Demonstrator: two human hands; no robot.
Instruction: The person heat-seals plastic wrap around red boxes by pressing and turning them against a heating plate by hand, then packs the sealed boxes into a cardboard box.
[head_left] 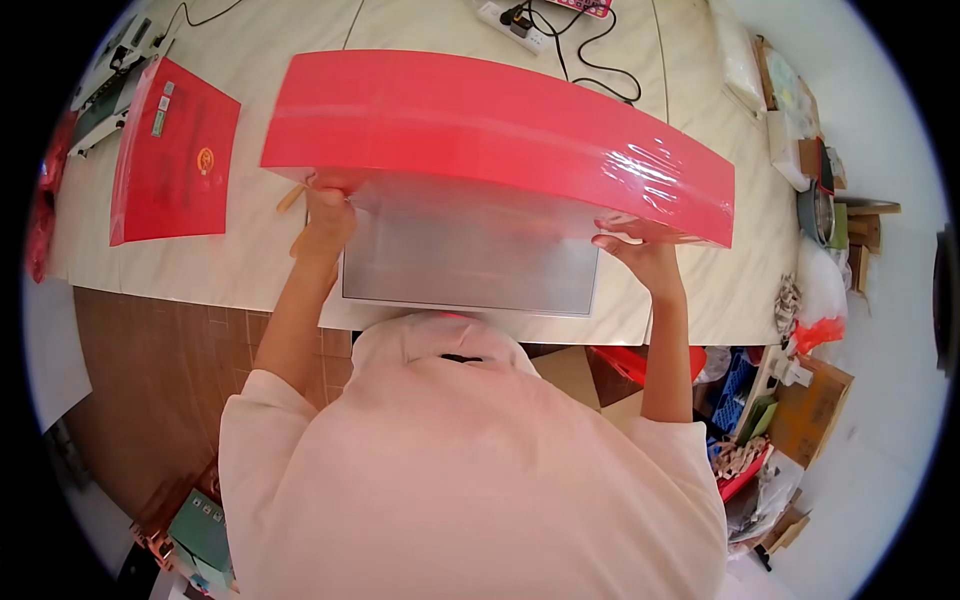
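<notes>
A large red box (480, 120) with glossy clear film over it is held up on edge between my two hands, above the table. My left hand (325, 215) grips its lower left end, with the fingers partly hidden beneath it. At the lower right end, my right hand (645, 260) holds the box with the thumb out to the side and the fingertips under the edge. Below the box, a grey rectangular panel (470, 270) with a thin dark border lies on the table by its front edge. The box partly covers this panel.
Another red box (180, 155) with a round orange emblem lies at left, beside a machine (105, 95). A white power strip (512, 25) with black cables sits at the back of the table (700, 290). Cartons (812, 410) and mixed items crowd the lower right.
</notes>
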